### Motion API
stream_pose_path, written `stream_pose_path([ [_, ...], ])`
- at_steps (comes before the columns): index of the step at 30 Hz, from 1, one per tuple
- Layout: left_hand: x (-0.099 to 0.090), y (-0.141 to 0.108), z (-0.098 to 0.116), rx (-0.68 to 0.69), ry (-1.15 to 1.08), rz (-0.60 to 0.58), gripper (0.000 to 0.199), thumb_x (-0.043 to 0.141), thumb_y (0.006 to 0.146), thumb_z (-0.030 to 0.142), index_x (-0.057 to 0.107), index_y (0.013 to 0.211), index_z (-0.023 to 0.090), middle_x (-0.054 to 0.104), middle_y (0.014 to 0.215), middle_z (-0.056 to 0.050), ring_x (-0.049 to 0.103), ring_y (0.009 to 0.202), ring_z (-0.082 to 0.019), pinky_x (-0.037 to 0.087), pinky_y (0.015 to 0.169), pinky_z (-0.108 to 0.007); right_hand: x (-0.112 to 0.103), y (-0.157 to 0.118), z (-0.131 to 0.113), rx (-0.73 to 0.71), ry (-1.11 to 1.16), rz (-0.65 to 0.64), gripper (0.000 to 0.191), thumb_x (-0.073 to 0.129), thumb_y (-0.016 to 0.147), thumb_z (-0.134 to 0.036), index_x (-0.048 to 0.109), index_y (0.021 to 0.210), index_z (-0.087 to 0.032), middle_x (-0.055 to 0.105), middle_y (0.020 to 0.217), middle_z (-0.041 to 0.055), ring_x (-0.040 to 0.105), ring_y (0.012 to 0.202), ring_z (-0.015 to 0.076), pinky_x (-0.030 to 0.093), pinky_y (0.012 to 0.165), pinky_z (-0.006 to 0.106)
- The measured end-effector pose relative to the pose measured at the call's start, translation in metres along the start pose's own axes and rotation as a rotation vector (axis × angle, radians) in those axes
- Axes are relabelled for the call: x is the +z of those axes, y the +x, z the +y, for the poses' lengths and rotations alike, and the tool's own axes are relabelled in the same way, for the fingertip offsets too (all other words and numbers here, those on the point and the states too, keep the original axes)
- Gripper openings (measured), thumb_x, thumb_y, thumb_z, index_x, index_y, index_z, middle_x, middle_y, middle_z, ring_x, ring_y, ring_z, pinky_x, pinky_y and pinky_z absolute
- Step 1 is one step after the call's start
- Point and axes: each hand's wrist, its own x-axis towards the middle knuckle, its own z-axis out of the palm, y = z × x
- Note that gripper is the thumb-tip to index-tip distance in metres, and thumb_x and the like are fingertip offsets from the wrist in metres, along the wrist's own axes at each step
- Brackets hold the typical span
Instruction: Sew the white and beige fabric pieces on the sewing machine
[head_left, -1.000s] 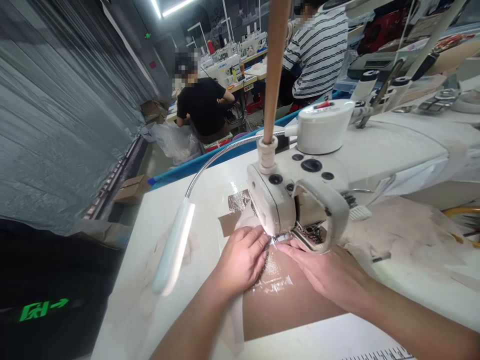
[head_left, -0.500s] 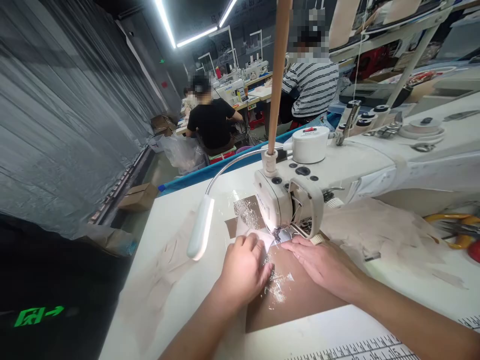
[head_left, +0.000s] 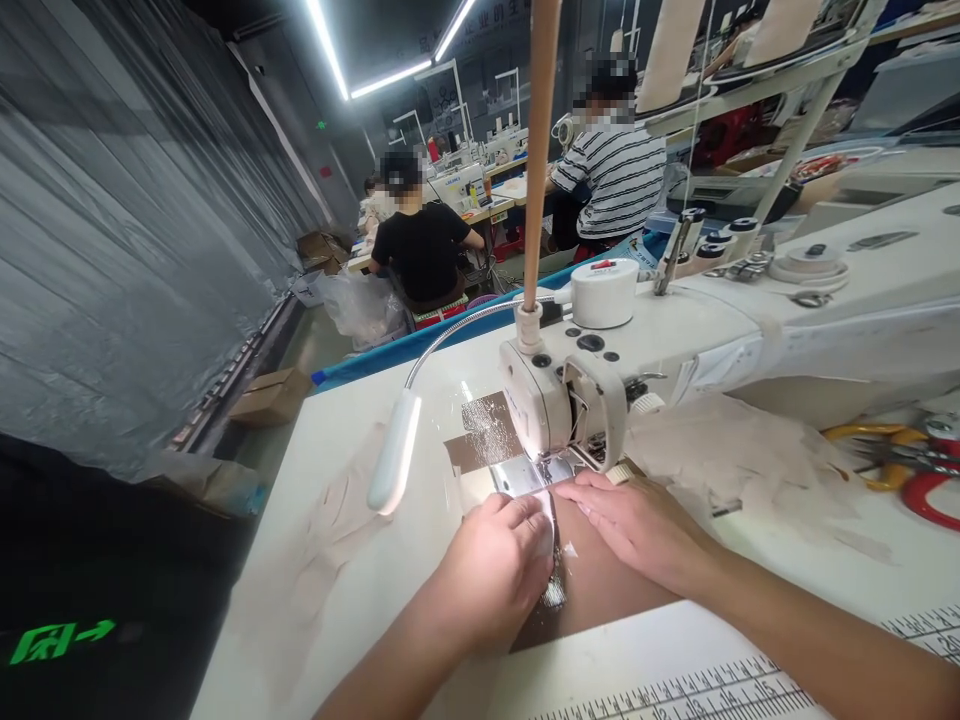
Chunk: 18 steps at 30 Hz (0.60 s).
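Observation:
Just in front of the sewing machine (head_left: 551, 400), my left hand (head_left: 501, 555) has its fingers curled on a pale piece of fabric (head_left: 546, 510). Most of that fabric is hidden under the hand. My right hand (head_left: 630, 518) lies flat, fingers stretched out, on a brown sheet (head_left: 600, 590) right of the needle area. Between the hands, the sheet has a shiny strip and a small white scrap. Behind my left fingers the metal needle plate (head_left: 517, 475) is exposed. Farther back lies a brown patch (head_left: 480, 455) with a glossy surface.
A lamp (head_left: 395, 450) on a bent neck hangs left of the machine. Pale fabric (head_left: 720, 460) is heaped at right, near yellow-handled scissors (head_left: 877, 450). A printed ruler scale (head_left: 720, 695) runs along the front. Two people (head_left: 424, 245) sit beyond the table.
My left hand has drawn toward me and slightly right with the pale fabric, uncovering the needle plate. My right hand stays flat on the sheet. The view has shifted slightly.

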Motion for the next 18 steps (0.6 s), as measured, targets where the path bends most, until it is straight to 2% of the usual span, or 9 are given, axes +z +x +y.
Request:
stream_pose_path([
  [6, 0.018, 0.007, -0.002, -0.007, 0.104, 0.041, 0.038, 0.052, 0.087, 0.024, 0.057, 0.124, 0.014, 0.056, 0.132, -0.009, 0.053, 0.099, -0.027, 0.052, 0.084, -0.044, -0.001, -0.001, -0.004, -0.101, -0.01, -0.009, 0.039, 0.032, 0.091, -0.012, 0.065, 0.11, -0.019, 0.063, 0.085, 0.0054, 0.056, 0.068, 0.0151, 0.038, 0.056, 0.026],
  [11, 0.024, 0.014, -0.003, -0.019, 0.13, 0.086, 0.038, 0.052, 0.088, 0.026, 0.059, 0.123, 0.013, 0.056, 0.134, -0.01, 0.053, 0.103, -0.029, 0.052, 0.085, -0.046, -0.001, -0.001, -0.007, -0.124, -0.081, 0.003, 0.037, 0.036, 0.086, -0.008, 0.066, 0.104, -0.019, 0.06, 0.083, 0.004, 0.05, 0.062, 0.0139, 0.033, 0.055, 0.027],
  [18, 0.031, 0.018, -0.006, -0.031, 0.156, 0.14, 0.041, 0.05, 0.09, 0.029, 0.058, 0.126, 0.011, 0.056, 0.135, -0.009, 0.053, 0.106, -0.031, 0.053, 0.086, -0.048, 0.0, 0.001, -0.007, -0.087, -0.096, -0.019, 0.038, 0.038, 0.084, -0.006, 0.066, 0.105, -0.02, 0.061, 0.083, 0.004, 0.051, 0.065, 0.0144, 0.034, 0.057, 0.027],
])
